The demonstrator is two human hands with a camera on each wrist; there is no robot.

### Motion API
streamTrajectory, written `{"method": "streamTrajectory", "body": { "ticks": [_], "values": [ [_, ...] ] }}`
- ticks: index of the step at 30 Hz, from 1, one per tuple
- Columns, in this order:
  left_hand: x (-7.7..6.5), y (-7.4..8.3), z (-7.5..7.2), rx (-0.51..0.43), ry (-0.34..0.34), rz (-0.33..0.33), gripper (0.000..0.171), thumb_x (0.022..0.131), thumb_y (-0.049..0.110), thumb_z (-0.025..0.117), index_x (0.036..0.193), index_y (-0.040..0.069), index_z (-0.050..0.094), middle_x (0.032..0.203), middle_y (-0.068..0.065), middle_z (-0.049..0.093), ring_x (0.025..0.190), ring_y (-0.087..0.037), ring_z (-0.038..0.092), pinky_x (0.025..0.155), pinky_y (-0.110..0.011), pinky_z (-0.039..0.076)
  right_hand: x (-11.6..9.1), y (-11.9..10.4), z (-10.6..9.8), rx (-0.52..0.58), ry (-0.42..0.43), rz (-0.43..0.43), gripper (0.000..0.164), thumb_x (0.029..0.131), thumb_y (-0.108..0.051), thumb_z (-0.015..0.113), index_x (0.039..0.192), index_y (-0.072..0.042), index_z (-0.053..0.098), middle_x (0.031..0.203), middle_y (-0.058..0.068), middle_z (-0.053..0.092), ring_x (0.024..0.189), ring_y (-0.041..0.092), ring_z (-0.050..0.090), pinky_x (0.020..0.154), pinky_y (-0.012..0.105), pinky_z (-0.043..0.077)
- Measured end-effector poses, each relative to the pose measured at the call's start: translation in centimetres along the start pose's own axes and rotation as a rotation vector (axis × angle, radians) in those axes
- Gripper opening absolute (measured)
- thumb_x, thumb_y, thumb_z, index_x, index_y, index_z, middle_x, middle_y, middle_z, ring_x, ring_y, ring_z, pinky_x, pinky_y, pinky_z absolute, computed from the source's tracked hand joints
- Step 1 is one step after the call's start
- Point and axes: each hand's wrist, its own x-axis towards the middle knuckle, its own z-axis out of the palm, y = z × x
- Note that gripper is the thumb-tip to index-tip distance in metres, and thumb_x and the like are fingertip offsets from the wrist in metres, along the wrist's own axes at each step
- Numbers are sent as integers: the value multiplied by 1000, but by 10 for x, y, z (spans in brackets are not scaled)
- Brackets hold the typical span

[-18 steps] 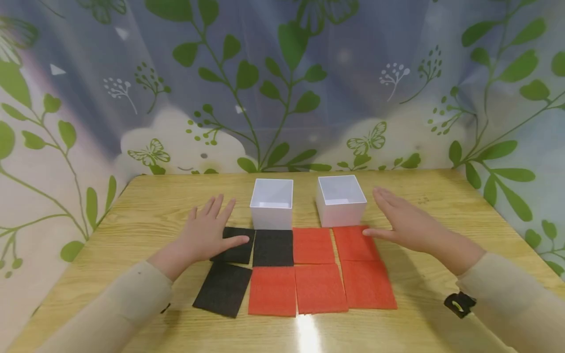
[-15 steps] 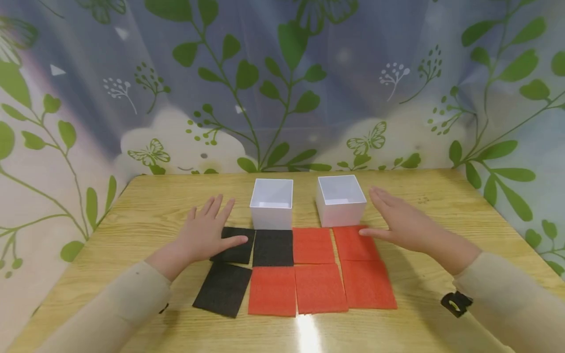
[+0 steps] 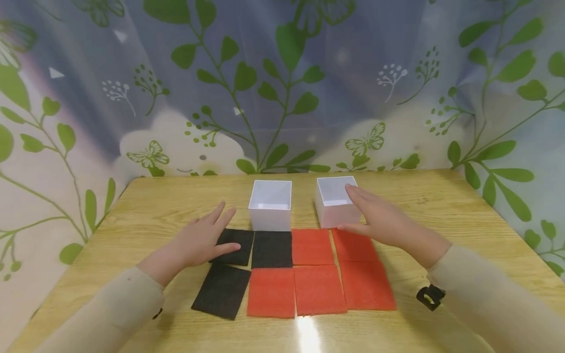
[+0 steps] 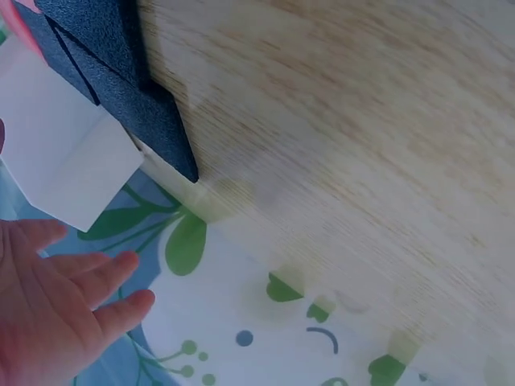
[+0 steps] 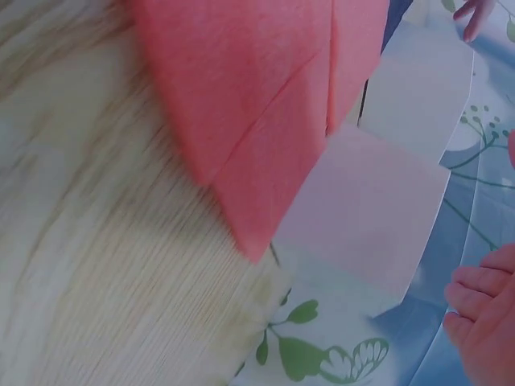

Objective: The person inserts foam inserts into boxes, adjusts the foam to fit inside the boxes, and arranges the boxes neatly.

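My left hand (image 3: 196,243) hovers with its fingers spread over the outer edge of the far-left black felt square (image 3: 242,257), holding nothing. Two more black squares lie near it, one beside it (image 3: 272,250) and one in front (image 3: 221,291). On the right, my right hand (image 3: 383,220) is raised with straight fingers and an empty palm; it partly covers the right white box (image 3: 328,218). Below that hand lie red felt squares (image 3: 368,284), part of a group of several. Whether either hand touches anything is hard to tell. The left wrist view shows relaxed, loosely spread fingers (image 4: 105,281).
Two open-topped white boxes stand behind the squares; the left one (image 3: 270,219) has a gap between it and the right one. All rest on a wooden table (image 3: 154,211), with a leaf-patterned curtain (image 3: 326,98) behind its back edge.
My right hand has moved left, from beside the right box to in front of it. My left hand has shifted slightly left and down. Squares and boxes stay in place.
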Motion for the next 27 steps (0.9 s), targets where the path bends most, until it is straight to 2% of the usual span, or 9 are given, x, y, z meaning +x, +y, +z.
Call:
{"method": "streamTrajectory", "body": {
  "ticks": [9,21,27],
  "values": [
    [-2,-4,4,-5,-36,41,81,88,55,53,147,6,26,149,-25,22,126,-43,38,99,-58,31,21,-17,4,67,-8,-45,90,85,-43,65,145,6,19,150,21,23,136,34,24,108,48,24],
    [-2,-5,3,-6,-65,36,74,89,47,57,144,4,33,143,-26,32,124,-43,41,98,-57,33,47,-43,7,119,-64,-24,96,83,-55,61,148,0,16,151,16,19,137,29,25,109,43,24],
    [-2,-3,2,-24,-57,31,78,89,48,57,147,6,26,143,-25,34,123,-42,42,98,-56,34,60,-54,10,124,-69,-27,98,83,-59,58,148,-1,14,151,15,20,136,28,25,109,41,25]
  ]
}}
